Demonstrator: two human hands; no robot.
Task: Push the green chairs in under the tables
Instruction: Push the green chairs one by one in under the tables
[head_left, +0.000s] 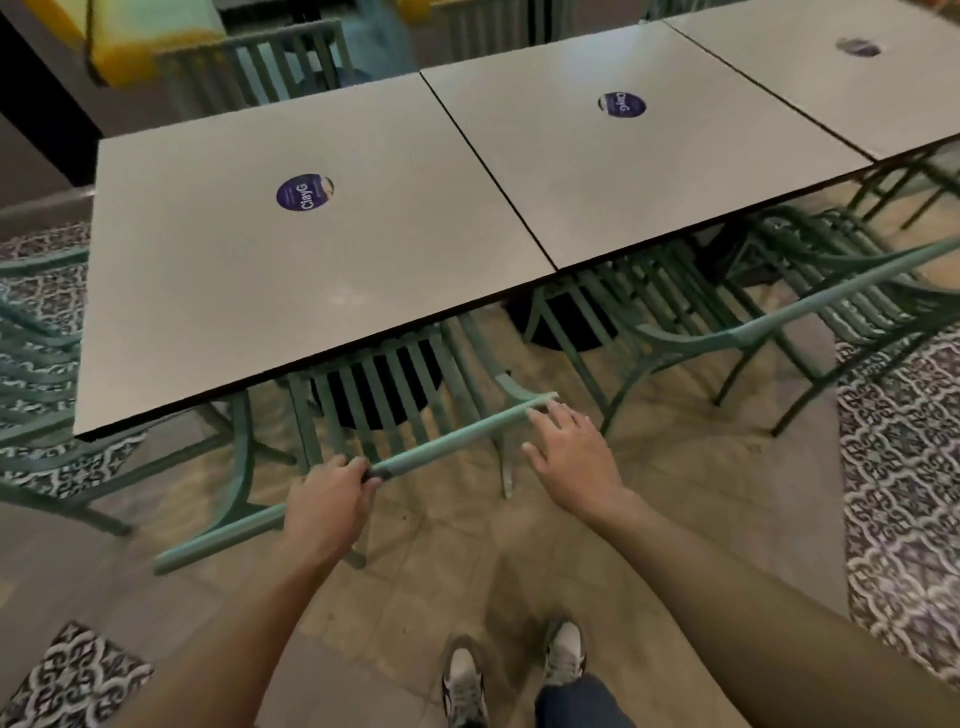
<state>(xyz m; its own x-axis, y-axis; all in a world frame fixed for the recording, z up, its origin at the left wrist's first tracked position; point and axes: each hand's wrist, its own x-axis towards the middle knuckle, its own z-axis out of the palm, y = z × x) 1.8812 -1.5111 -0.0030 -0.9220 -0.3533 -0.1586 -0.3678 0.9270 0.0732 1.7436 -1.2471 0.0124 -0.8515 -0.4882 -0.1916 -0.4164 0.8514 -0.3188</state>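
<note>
Behind the green chair at the table, I'm gripping its top rail with my left hand, right hand resting beside it, fingers spread open

Floor: lying beige-tiled under everything.
Patterned tiles: bordering the floor's right side.
Round stickers: sitting above the floor, reading "ClayG".
Sneakers: standing on the floor.

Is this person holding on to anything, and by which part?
Yes: the left hand grips the green chair by its top back rail. The right hand is open beside the rail's end.
</note>
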